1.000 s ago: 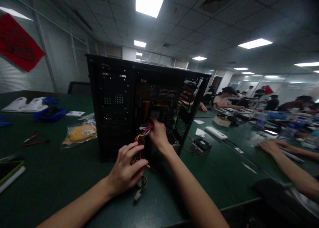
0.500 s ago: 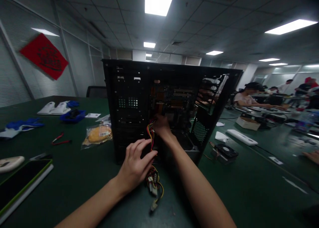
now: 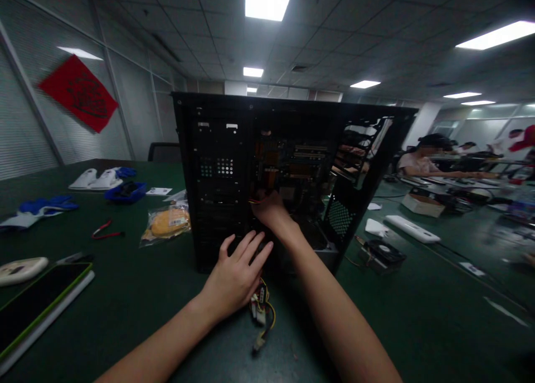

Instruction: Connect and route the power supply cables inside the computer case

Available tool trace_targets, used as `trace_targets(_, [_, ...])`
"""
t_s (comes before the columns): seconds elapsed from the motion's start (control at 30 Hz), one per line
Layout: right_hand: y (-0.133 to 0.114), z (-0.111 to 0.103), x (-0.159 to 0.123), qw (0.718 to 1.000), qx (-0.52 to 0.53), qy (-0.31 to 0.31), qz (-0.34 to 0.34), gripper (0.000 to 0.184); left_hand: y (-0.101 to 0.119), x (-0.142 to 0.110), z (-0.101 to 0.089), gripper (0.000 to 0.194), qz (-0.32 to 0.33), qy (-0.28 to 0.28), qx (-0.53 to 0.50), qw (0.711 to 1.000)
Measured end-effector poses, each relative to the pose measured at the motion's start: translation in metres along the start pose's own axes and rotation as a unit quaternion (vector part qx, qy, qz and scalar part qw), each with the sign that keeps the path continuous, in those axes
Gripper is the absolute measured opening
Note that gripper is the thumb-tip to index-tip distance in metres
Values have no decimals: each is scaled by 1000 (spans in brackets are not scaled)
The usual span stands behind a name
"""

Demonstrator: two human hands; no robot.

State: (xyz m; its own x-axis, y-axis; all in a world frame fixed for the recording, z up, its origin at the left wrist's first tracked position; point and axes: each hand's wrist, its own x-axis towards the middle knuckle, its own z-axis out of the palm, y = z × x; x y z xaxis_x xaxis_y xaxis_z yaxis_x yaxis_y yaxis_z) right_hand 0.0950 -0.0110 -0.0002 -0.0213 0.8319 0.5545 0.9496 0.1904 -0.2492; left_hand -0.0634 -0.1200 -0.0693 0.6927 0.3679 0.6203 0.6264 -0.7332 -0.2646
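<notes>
A black computer case (image 3: 221, 221) stands upright on the table with its side open toward me. Inside it shows a dark motherboard (image 3: 301, 171). My right hand (image 3: 270, 207) reaches into the case, its fingers bent around part of a red and yellow cable, their tips half hidden in shadow. In front of the case's lower edge, my left hand (image 3: 240, 266) has its fingers spread, the back of the hand toward me. Beside and below it, a bundle of power cables (image 3: 261, 310) with white and black plugs hangs out over the table.
A bagged yellow item (image 3: 169, 222), a blue tray (image 3: 124, 192), a red cable (image 3: 106, 231) and a phone (image 3: 42, 302) lie left. To the right are a fan (image 3: 382, 252), a white power strip (image 3: 412, 228) and a cardboard box (image 3: 422, 203). A person (image 3: 430, 154) sits beyond.
My left hand has gone from a loose curl beside the colored cable to spread fingers lower down. The cable's upper stretch has moved into the case with my right hand. The view shifted slightly.
</notes>
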Motion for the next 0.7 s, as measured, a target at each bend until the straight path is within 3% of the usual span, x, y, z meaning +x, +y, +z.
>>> trace_targets(0.17, [-1, 9, -4, 983, 138, 119, -1, 13, 2, -3, 1, 44, 3, -7, -16, 1000])
trace_targets(0.4, [8, 25, 4, 943, 292, 157, 13, 13, 4, -6, 4, 39, -1, -32, -51, 998])
trace_targets(0.53, [3, 20, 0, 944, 286, 164, 18, 14, 4, -7, 5, 36, -3, -34, -63, 997])
trace_targets(0.7, [-10, 5, -5, 965, 228, 123, 52, 13, 4, -8, 5, 36, 4, -42, -75, 996])
